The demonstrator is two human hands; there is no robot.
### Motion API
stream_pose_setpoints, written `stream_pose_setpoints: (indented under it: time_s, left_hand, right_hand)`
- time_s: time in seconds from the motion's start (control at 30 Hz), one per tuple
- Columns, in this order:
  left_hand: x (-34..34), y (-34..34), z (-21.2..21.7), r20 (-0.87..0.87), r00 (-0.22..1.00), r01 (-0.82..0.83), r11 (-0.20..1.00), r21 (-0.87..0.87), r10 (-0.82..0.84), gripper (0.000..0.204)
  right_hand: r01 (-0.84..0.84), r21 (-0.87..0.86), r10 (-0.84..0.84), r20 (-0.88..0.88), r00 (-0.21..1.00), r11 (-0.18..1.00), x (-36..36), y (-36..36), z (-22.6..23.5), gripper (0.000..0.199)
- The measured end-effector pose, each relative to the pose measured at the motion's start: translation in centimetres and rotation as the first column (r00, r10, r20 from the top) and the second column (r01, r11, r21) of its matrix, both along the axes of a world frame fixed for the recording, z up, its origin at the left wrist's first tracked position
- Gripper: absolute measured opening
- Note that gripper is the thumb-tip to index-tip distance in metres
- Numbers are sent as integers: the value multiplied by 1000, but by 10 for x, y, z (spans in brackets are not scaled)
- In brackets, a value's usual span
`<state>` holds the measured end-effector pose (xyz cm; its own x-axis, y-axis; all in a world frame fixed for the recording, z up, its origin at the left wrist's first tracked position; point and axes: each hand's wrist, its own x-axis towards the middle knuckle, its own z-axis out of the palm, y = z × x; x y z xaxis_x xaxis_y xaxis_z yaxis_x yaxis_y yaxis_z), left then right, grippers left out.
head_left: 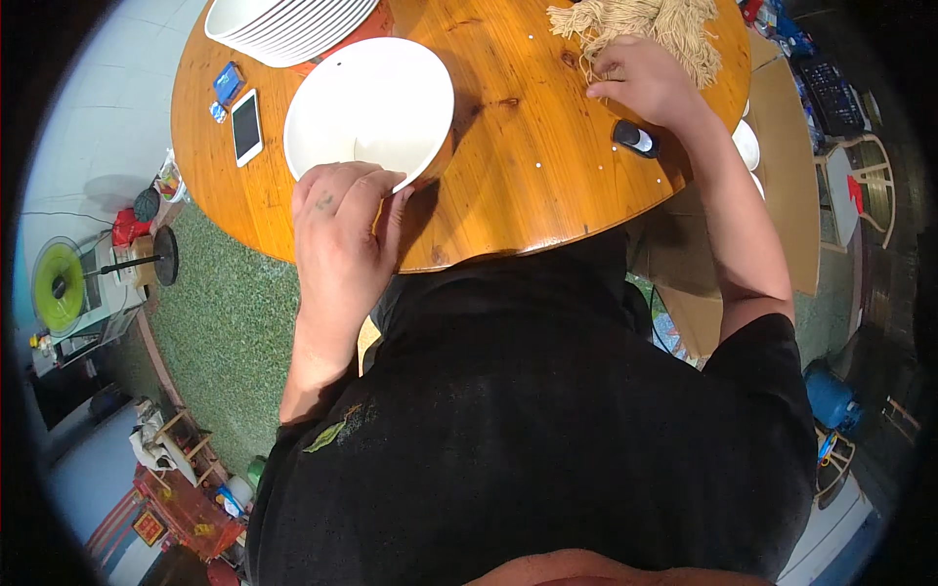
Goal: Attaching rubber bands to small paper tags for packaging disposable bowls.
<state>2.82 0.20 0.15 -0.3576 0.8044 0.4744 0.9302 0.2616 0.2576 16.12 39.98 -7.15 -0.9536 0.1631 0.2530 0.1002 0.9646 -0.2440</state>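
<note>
My left hand (342, 210) grips the near rim of a white round bucket (376, 107), fingers over the edge and thumb at the outer side. The bucket stands on a round wooden table (528, 210); a small dark hole shows near its far rim. At the far right, my right hand (650, 78) has its fingers curled at the edge of a bundle of beige cords (674, 29). A loose strand runs by the thumb and forefinger, which seem to pinch it. A small black object with a pale label (636, 139) lies just below that hand.
A stack of white buckets (293, 29) stands at the far left. Nearby lie a white phone (247, 128) and a small blue packet (228, 84). Tiny white bits dot the tabletop. Cardboard (787, 176) stands beyond the table's right edge, and a green fan (61, 285) is at left.
</note>
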Motion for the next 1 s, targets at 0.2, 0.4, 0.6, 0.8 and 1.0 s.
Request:
stream_pose_setpoints:
  time_s: [0.2,0.4,0.6,0.8,1.0]
  left_hand:
    - [0,1,0,-15,1000,11,1000,20,-11,17]
    - [0,0,-2,-20,1000,-3,1000,3,3,18]
    - [4,1,0,-33,999,22,999,30,-21,23]
    - [6,-1,0,-53,999,2,1000,25,-1,27]
    - [11,-9,2,-51,999,16,996,88,-11,27]
  right_hand:
    - [-22,76,24,-21,999,997,8,-5,-9,7]
    - [-13,13,14,-145,989,1000,16,-13,-11,5]
    - [-12,-54,1,-208,978,998,24,-18,-17,9]
    - [-72,-53,54,-286,957,996,24,-6,-25,13]
    - [-140,-147,134,-46,990,979,30,3,-8,12]
